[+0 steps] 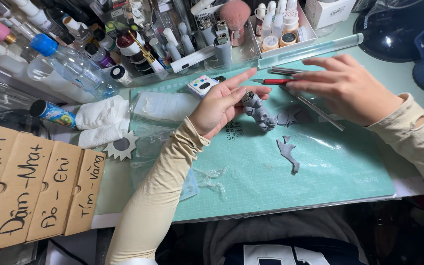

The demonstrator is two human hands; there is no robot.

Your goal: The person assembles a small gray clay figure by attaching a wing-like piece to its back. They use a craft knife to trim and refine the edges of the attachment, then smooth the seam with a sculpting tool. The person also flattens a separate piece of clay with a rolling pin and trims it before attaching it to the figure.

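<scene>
My left hand (219, 104) rests palm up on the green cutting mat (280, 172), fingers spread, its fingertips touching a twisted grey clay figure (259, 114) that lies beside it. My right hand (342, 87) hovers flat and open just right of the figure, over a thin metal rod (320, 113) and flat grey clay pieces (290, 118). A red-handled craft knife (271, 81) lies just beyond the fingertips of both hands. Another grey clay scrap (289, 153) sits lower on the mat.
Bottles, jars and brushes fill clear organisers (182, 44) at the back. A plastic water bottle (69, 64), folded white cloth (103, 121), a small can (52, 113) and a cardboard box (30, 191) lie left. Clear plastic sheets (165, 105) cover the mat's left side.
</scene>
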